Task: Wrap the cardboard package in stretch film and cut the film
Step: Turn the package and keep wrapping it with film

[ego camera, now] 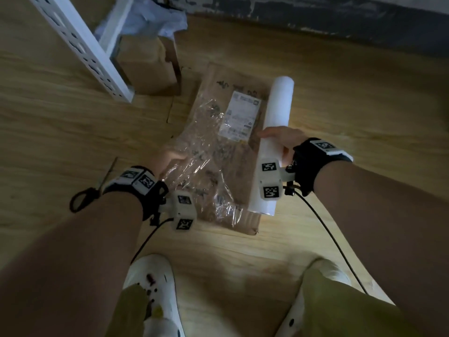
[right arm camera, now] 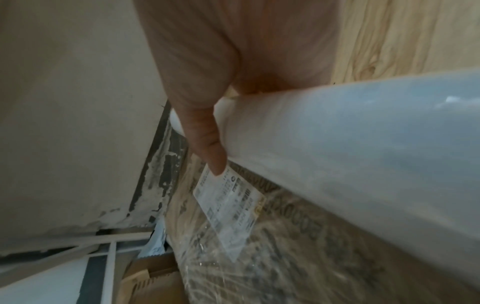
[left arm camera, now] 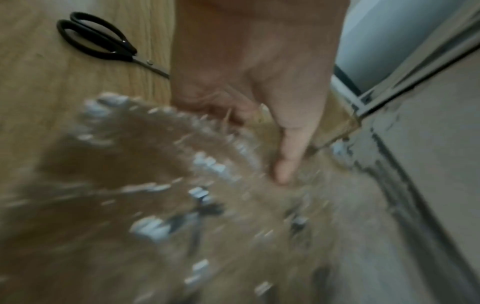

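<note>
Lying mid-frame on the floor, the cardboard package (ego camera: 226, 132) carries crinkled stretch film (ego camera: 206, 152). The right hand (ego camera: 281, 139) wraps the film roll (ego camera: 274, 132); the left hand (left arm camera: 249, 67) pinches film. Only the left wrist view shows whole scissors (left arm camera: 103, 43), upper left.

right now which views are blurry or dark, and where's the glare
Head view: dim at the edges, a bright patch on the floor, glare on the stretch film over the cardboard package. Left wrist view: film heavily motion-smeared, scissors sharp. Right wrist view: film roll soft, shipping label blurred.
</note>
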`<state>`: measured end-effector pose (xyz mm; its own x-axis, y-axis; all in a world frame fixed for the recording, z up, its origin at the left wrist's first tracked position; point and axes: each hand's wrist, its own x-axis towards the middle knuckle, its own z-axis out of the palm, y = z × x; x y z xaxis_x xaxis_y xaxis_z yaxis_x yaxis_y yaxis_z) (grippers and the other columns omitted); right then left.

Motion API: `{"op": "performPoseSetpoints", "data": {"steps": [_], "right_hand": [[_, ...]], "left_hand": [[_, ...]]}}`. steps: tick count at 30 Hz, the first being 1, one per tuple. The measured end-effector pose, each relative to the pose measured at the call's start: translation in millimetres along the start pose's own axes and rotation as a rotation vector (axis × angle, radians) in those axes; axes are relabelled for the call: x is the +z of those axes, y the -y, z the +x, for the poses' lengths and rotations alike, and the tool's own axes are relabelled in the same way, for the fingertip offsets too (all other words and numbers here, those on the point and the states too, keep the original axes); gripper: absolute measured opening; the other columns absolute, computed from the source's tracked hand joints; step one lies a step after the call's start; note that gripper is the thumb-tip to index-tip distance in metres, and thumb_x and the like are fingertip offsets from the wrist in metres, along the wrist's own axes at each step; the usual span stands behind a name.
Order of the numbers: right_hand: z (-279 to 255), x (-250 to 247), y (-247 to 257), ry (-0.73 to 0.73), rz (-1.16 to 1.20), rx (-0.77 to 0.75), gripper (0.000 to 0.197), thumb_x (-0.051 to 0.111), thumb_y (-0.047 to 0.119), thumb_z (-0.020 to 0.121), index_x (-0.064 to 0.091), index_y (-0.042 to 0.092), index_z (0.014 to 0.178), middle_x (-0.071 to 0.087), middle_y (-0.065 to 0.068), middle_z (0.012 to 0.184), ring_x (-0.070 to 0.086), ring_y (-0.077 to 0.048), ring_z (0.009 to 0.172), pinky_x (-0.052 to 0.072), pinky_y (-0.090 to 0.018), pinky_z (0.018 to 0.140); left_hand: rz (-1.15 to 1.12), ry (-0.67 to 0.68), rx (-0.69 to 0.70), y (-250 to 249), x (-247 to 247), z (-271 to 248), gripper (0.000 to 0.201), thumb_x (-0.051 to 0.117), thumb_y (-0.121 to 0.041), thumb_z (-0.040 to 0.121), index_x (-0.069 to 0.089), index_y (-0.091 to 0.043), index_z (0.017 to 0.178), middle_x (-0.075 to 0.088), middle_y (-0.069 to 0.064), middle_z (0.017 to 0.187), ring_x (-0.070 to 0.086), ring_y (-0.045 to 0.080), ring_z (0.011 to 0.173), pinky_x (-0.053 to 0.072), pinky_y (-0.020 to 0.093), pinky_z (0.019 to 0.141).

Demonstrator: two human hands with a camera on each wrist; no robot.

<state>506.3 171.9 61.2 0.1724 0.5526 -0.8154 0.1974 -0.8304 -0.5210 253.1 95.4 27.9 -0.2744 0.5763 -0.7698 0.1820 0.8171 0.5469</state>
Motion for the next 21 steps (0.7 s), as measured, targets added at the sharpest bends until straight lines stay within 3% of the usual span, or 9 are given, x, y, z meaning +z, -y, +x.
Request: {"op": "performPoseSetpoints", "data": {"steps": [2,5,7,9,10,12,14,17,21], "right_hand": [[-4,-1,3,0.031,0.018,-0.003,0.024,0.078,0.017,0.078,0.060,0.003,0.083,0.060,-0.016,0.105,0.061,-0.033,0.091,0.049,-0.049,0.089],[-4,-3,4,0.049,0.024,-0.028,0.026,0.079,0.017,0.078,0.058,0.002,0.083,0.061,-0.014,0.100,0.063,-0.032,0.089,0.051,-0.046,0.087],[-7,-5,5,0.042,0.037,-0.034,0.027,0.079,0.017,0.077,0.055,0.004,0.078,0.062,-0.013,0.093,0.062,-0.029,0.082,0.053,-0.041,0.081],[-8,-4,4,0.054,0.074,-0.045,0.025,0.080,0.016,0.075,0.059,0.003,0.079,0.063,-0.011,0.088,0.062,-0.026,0.074,0.054,-0.037,0.071],[-7,-4,4,0.051,0.082,-0.053,0.034,0.085,0.017,0.067,0.062,0.001,0.086,0.065,-0.011,0.094,0.065,-0.026,0.077,0.055,-0.037,0.074],[2,-6,2,0.025,0.058,-0.062,0.074,0.090,0.027,0.041,0.064,0.000,0.105,0.068,-0.013,0.106,0.069,-0.031,0.087,0.055,-0.051,0.084],[21,-12,-4,0.046,0.057,-0.078,0.088,0.087,0.031,0.029,0.064,0.002,0.109,0.070,-0.012,0.102,0.069,-0.032,0.088,0.053,-0.057,0.086],[9,-13,-1,0.073,0.073,-0.075,0.073,0.085,0.029,0.033,0.066,0.004,0.099,0.069,-0.015,0.096,0.067,-0.033,0.085,0.052,-0.056,0.088],[-12,-20,2,0.107,0.071,-0.081,0.026,0.081,0.015,0.070,0.064,0.006,0.087,0.069,-0.010,0.082,0.065,-0.025,0.068,0.057,-0.034,0.064]], "left_hand": [[0.209,-0.243,0.098,-8,-18,-2,0.033,0.054,-0.039,0.091,0.063,-0.011,0.108,0.063,0.015,0.117,0.060,0.029,0.101,0.044,0.027,0.072],[0.239,-0.661,0.418,-36,-22,4,0.039,0.049,-0.018,0.090,0.053,-0.003,0.126,0.056,0.022,0.127,0.055,0.037,0.114,0.050,0.037,0.090],[0.611,-0.423,0.652,-51,7,5,0.047,0.052,-0.031,0.085,0.049,-0.011,0.128,0.051,0.022,0.132,0.051,0.037,0.118,0.045,0.045,0.099],[0.977,-0.057,0.589,-48,39,10,0.084,0.052,-0.060,0.082,0.015,-0.027,0.149,0.004,0.011,0.159,0.010,0.032,0.146,0.018,0.053,0.115],[1.069,0.046,0.494,-44,48,12,0.101,0.053,-0.069,0.078,-0.006,-0.031,0.150,-0.022,0.005,0.157,-0.014,0.028,0.146,0.005,0.055,0.116],[1.155,0.086,0.402,-43,54,13,0.119,0.059,-0.074,0.071,-0.023,-0.032,0.147,-0.040,0.002,0.150,-0.030,0.028,0.141,0.000,0.058,0.116],[1.184,0.105,0.353,-48,54,6,0.125,0.061,-0.075,0.067,-0.024,-0.030,0.147,-0.041,0.004,0.149,-0.029,0.030,0.141,0.001,0.058,0.116],[1.208,0.113,0.325,-54,55,1,0.128,0.062,-0.076,0.065,-0.025,-0.028,0.147,-0.040,0.005,0.149,-0.030,0.029,0.141,0.002,0.057,0.116],[1.206,0.125,0.338,-49,55,7,0.131,0.061,-0.078,0.062,-0.028,-0.029,0.145,-0.043,0.006,0.147,-0.032,0.030,0.139,-0.002,0.057,0.116]]}}
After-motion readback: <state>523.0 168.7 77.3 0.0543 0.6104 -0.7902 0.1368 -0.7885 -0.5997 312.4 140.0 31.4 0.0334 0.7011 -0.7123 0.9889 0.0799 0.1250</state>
